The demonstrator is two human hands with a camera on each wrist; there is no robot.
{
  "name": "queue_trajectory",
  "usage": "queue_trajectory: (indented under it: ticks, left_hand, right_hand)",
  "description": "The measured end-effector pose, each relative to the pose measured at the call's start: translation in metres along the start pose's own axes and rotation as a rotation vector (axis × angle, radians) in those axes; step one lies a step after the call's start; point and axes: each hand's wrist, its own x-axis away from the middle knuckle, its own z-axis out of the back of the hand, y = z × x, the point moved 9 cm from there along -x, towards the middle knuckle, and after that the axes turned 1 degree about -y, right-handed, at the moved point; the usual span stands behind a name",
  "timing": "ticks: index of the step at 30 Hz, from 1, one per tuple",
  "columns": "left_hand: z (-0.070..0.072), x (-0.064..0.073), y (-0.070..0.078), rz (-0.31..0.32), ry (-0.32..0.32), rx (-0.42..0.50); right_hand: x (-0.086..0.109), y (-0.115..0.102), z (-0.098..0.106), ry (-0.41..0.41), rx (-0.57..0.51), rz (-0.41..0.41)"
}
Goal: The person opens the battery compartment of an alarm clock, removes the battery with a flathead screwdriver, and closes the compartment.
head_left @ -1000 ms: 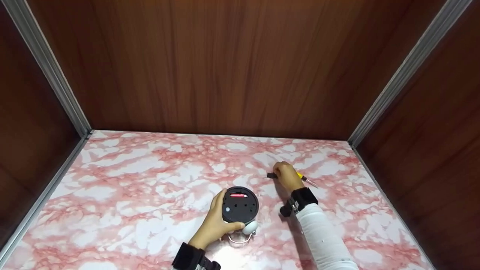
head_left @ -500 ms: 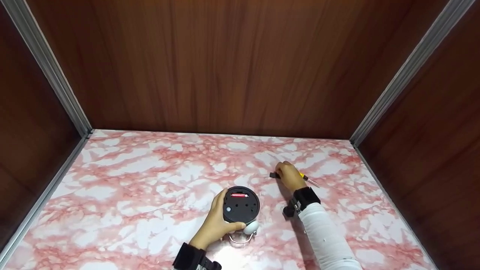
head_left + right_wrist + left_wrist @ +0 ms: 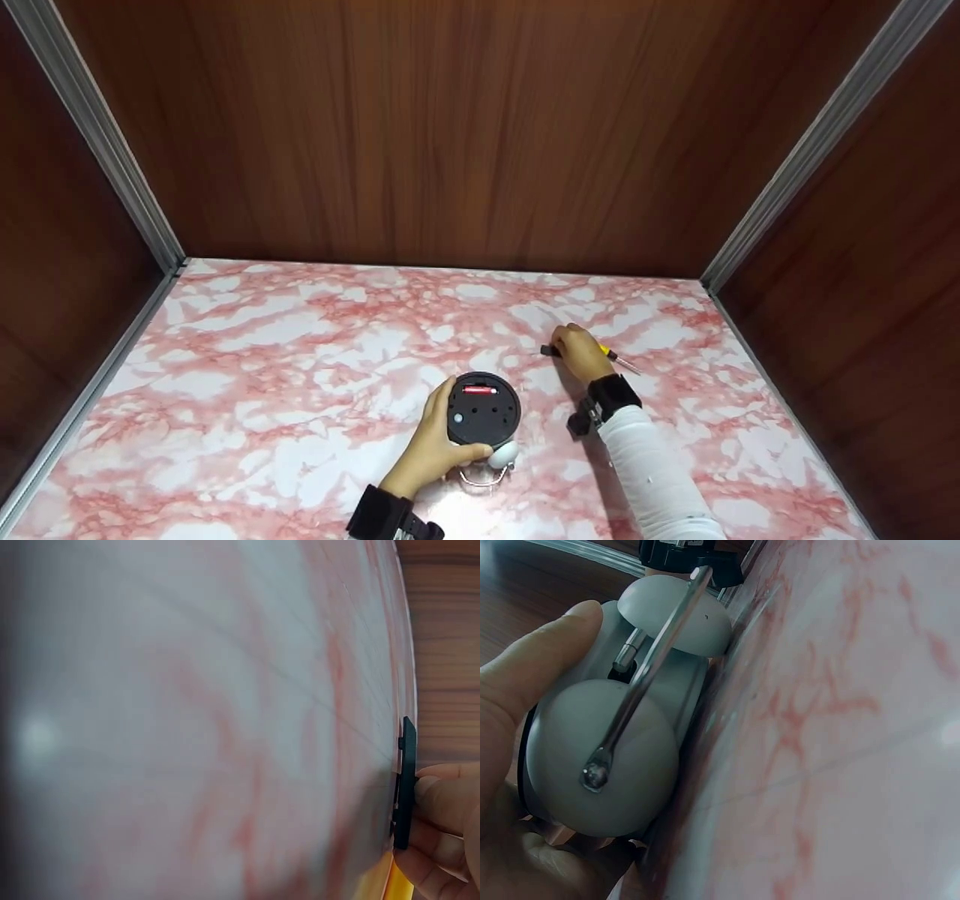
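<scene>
My left hand (image 3: 431, 454) grips a twin-bell alarm clock (image 3: 484, 424) by its rim, with the black back facing up. A red battery (image 3: 478, 390) sits in its uncovered slot. Two pale bells (image 3: 604, 754) and a metal handle (image 3: 654, 664) show in the left wrist view, with the thumb on the casing. Farther off to the right, my right hand (image 3: 583, 354) pinches a thin black battery cover (image 3: 406, 787) close to the tabletop. Right beside that hand lies a screwdriver (image 3: 627, 364) with a yellow handle, partly hidden by the hand.
The pink-and-white marbled tabletop (image 3: 300, 360) spreads under everything. Brown wood panels (image 3: 450, 150) close it in at the back and both sides, with metal strips (image 3: 112, 150) at the corners.
My right hand has shifted very slightly to the right with the black battery cover. The whole head view drifts a little; my left hand keeps its grip on the alarm clock.
</scene>
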Motion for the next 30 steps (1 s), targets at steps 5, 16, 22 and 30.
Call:
queue_trajectory:
  ticks: [5,16,22,30]
  left_hand:
    - [0.0008,-0.0013,0.0015,-0.006,0.005,-0.002]
    - [0.0014,-0.0020,0.0012,-0.009,0.008,0.008]
    - [0.0007,-0.0015,0.0008,-0.014,0.007,0.009]
    - [0.0000,-0.0006,0.0002,-0.015,0.011,0.018]
  right_hand:
    - [-0.0003,-0.0004,0.0012,0.002,0.002,0.011]
    - [0.0000,-0.0035,0.0031,0.032,0.000,0.043]
    - [0.0011,-0.0035,0.0016,0.034,0.021,0.053]
    - [0.0037,-0.0013,0.0000,0.030,0.018,0.036]
